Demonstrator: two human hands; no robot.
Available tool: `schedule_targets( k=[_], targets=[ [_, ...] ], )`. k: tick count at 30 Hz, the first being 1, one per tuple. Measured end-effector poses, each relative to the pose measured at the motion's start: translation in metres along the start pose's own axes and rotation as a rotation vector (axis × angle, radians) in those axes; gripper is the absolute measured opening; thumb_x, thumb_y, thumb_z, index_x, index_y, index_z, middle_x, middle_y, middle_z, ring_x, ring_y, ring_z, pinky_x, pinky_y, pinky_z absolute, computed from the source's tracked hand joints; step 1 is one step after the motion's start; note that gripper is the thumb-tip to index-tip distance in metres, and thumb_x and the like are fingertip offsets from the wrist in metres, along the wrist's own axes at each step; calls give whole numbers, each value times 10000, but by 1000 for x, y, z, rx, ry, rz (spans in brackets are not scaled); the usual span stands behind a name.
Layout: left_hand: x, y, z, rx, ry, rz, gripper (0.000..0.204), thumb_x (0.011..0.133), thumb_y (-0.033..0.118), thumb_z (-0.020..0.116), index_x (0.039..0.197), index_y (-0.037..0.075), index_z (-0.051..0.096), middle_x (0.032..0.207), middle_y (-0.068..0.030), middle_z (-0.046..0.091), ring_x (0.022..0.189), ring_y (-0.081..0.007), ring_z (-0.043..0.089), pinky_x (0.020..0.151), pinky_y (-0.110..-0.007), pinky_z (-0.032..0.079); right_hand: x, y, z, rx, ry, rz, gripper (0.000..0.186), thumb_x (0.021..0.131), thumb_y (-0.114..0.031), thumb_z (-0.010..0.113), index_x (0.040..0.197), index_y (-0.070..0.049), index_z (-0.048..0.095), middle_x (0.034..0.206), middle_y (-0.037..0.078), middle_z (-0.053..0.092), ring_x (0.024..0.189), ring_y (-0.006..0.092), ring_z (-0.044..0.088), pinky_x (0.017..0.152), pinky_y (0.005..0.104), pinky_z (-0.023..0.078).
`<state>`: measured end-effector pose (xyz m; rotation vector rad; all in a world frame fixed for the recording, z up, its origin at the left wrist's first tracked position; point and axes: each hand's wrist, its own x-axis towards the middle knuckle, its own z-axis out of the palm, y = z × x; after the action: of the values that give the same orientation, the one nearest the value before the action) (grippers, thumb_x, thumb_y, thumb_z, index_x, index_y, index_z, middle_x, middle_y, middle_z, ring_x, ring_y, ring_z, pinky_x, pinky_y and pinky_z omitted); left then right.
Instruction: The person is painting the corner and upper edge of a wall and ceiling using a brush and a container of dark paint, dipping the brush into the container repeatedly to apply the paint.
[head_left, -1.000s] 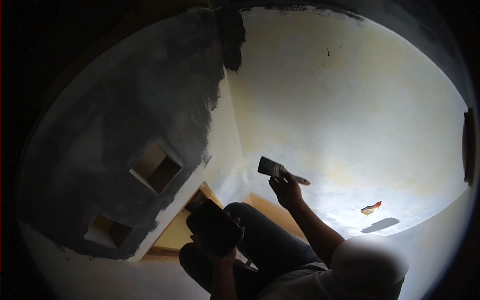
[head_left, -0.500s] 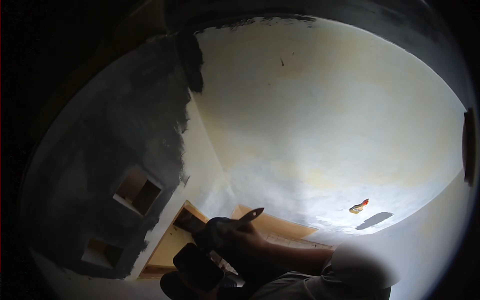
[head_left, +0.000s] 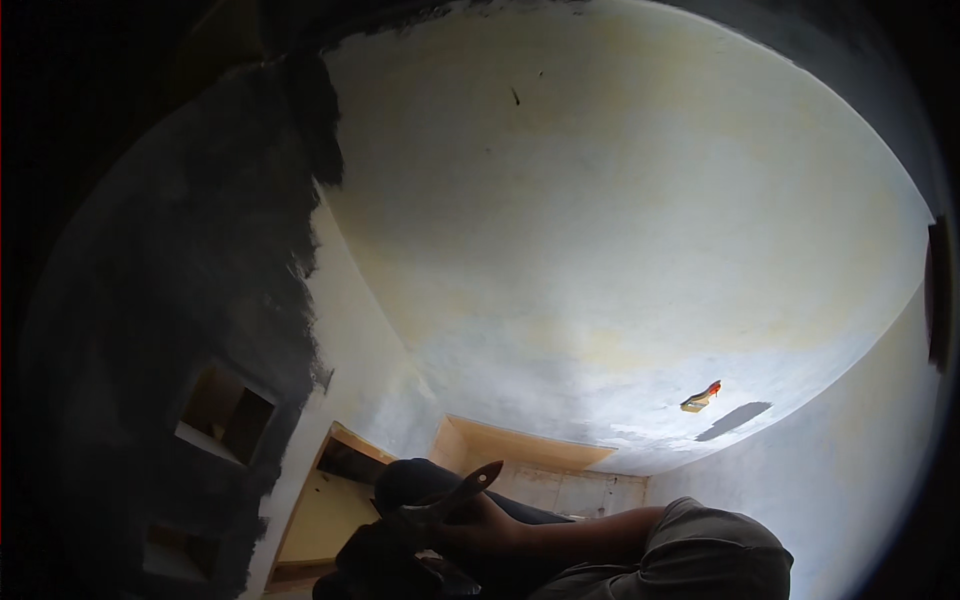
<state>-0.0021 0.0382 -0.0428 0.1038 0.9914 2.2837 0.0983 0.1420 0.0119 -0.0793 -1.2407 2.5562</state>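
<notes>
Paintbrush (head_left: 454, 496) in right-hand grip (head_left: 478, 530), dark handle (head_left: 474, 484), hole near its end

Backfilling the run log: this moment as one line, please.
right hand: holds paintbrush; left hand: too dark to make out; left wall: partly dark grey, two recesses

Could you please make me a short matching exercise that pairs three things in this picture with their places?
Things
1. Paintbrush
2. Upper square niche
3. Grey patch

Places
A. On the large pale surface, toward the picture's right
B. In the right hand
C. In the dark-painted wall

Pairs: 1-B; 2-C; 3-A
</notes>
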Motion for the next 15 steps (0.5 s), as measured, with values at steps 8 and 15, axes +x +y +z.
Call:
schedule_targets(
  k=[8, 15],
  targets=[
    [1, 4, -9, 379, 103, 259, 753, 935, 479, 678, 1499, 46, 431, 1426, -174, 561, 1273, -338, 592, 1063, -495, 484, 25, -27, -15, -324, -116, -388, 434, 991, -47, 657, 1402, 14, 532, 1262, 149, 664, 1149, 211, 637, 973, 374, 523],
    [32, 0, 15, 1393, 80, 1055, 702, 947, 406, 713, 1480, 33, 450, 1395, -160, 589, 1247, -298, 624, 1045, -462, 508, 52, -140, -8, -1157, 43, -503, 377, 785, 13, 821, 1144, -2, 707, 1091, 101, 739, 942, 171, 741, 800, 300, 595]
  ],
)
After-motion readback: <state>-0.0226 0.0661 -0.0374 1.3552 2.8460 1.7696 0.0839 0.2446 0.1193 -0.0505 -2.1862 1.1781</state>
